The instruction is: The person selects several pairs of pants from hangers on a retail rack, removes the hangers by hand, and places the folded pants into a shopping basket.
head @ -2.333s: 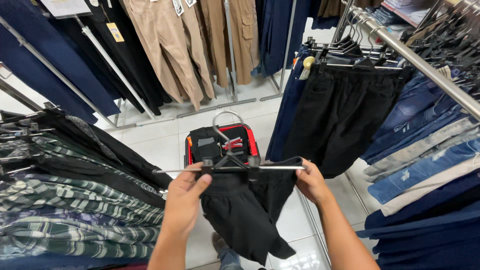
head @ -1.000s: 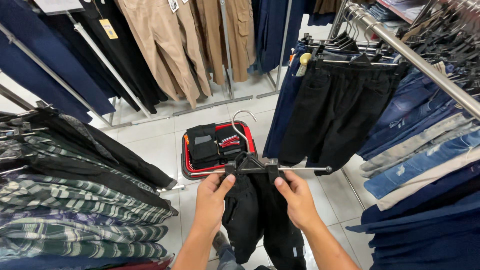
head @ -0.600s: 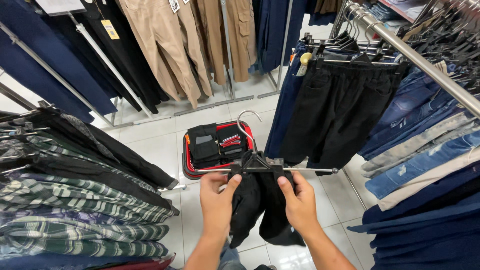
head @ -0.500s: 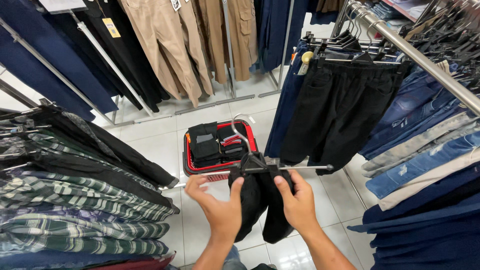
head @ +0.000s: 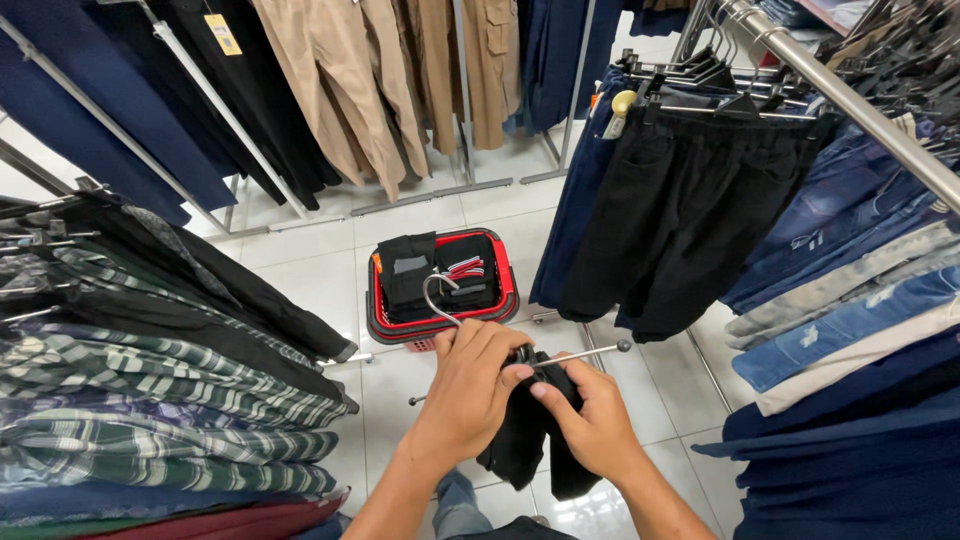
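Both the left hand and right hand are clenched on the bunched black garment at its metal hanger (six o'clock of the red basket); it looks soft, light and floppy, best gripped at the hanger bar.

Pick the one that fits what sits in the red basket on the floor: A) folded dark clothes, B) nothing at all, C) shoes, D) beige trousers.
A: the red basket on the white tiles holds folded dark clothes, seen just beyond the hanger hook above both hands.
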